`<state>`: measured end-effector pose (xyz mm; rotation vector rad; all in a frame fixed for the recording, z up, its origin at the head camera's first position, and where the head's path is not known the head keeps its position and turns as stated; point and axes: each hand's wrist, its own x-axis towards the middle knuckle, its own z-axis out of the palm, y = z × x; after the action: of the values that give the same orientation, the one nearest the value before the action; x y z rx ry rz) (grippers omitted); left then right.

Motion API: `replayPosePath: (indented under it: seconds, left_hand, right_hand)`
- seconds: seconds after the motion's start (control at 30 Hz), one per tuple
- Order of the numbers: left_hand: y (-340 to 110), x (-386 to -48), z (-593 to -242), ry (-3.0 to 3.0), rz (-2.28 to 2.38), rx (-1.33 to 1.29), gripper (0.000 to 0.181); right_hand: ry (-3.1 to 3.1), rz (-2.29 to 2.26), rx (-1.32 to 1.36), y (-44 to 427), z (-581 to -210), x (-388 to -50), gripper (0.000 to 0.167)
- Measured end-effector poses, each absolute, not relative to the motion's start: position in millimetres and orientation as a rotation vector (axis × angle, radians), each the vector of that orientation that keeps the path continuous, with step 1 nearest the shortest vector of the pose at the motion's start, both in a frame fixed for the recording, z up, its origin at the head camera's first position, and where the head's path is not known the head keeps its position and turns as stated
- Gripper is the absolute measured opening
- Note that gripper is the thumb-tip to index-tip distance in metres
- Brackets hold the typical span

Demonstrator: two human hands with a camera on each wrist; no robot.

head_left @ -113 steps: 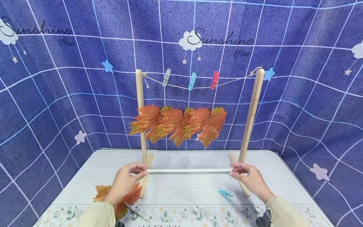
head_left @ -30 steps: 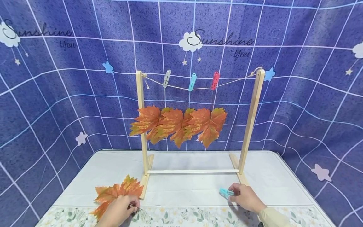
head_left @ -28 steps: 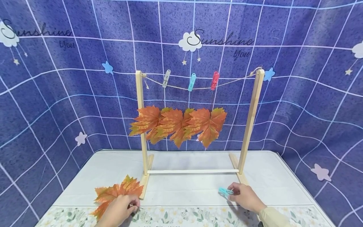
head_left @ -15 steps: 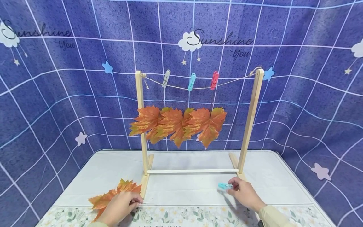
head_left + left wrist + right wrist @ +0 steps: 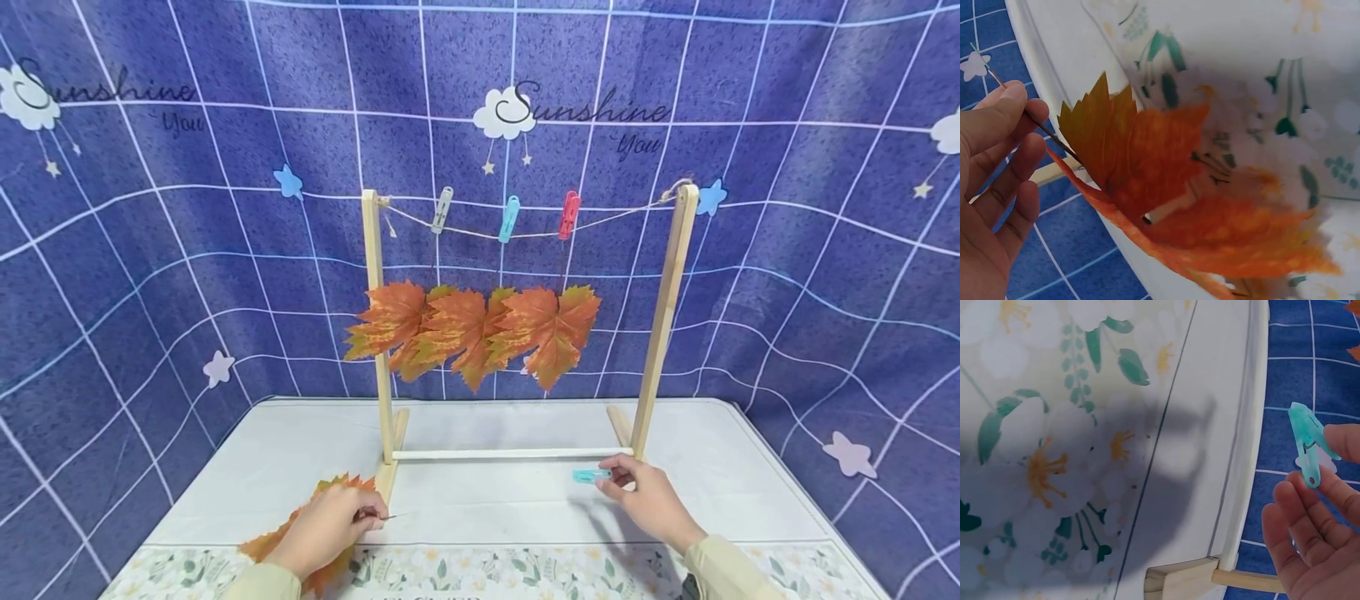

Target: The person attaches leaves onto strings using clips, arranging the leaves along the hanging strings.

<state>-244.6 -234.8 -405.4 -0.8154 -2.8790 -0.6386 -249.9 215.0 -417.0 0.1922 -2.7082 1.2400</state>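
My left hand (image 5: 333, 527) pinches the thin stem of an orange artificial maple leaf (image 5: 1160, 162) between thumb and fingertips; in the head view the hand covers much of that leaf. A turquoise clothespin (image 5: 1305, 440) is pinched in my right hand (image 5: 648, 500), raised over the table near the rack's right foot. Behind both hands stands a wooden rack with a string (image 5: 472, 232) tied between its posts. On the string, a grey clothespin (image 5: 442, 209), a turquoise one and a red clothespin (image 5: 568, 215) each hold a hanging maple leaf (image 5: 551, 333) by its stem.
The rack's left post (image 5: 377, 333) and right post (image 5: 663, 325) rise from wooden feet, joined low down by a white rod (image 5: 510, 454). A white table (image 5: 705, 450) with a floral front strip lies beneath. A blue gridded curtain (image 5: 787, 250) closes off the back.
Both hands have left the white rod. The left has taken the leaf's stem and lifted it slightly; the right has picked up the turquoise clothespin from the table and raised it.
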Motion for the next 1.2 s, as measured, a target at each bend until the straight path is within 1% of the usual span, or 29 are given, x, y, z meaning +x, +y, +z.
replayPosePath:
  seconds: [0.2,0.53,0.7,0.8,0.93,1.03,1.2]
  left_hand:
    - [-230.0,-250.1,-396.0,-2.844,-0.606,-0.893,0.011]
    - [-214.0,-251.5,-377.7,-2.827,-0.6,-0.824,0.007]
    - [-209.1,-252.6,-366.7,-2.873,-0.647,-0.79,0.007]
    - [-206.5,-253.3,-361.0,-2.879,-0.685,-0.789,0.004]
    - [-202.6,-253.3,-354.6,-2.862,-0.707,-0.794,0.005]
    - [-198.8,-253.3,-350.4,-2.846,-0.708,-0.793,0.003]
    - [-192.3,-254.5,-342.9,-2.839,-0.753,-0.795,0.007]
  right_hand:
    - [-2.662,1.246,0.173,214.3,-411.8,-254.2,0.032]
    - [-2.607,1.252,0.213,215.6,-401.4,-257.8,0.026]
    - [-2.587,1.272,0.232,212.7,-395.1,-258.1,0.03]
    - [-2.57,1.277,0.232,211.6,-390.1,-257.3,0.033]
    - [-2.556,1.268,0.25,212.4,-383.7,-257.9,0.031]
    - [-2.547,1.262,0.279,214.2,-378.5,-259.6,0.029]
    - [-2.533,1.259,0.326,216.7,-368.4,-260.8,0.029]
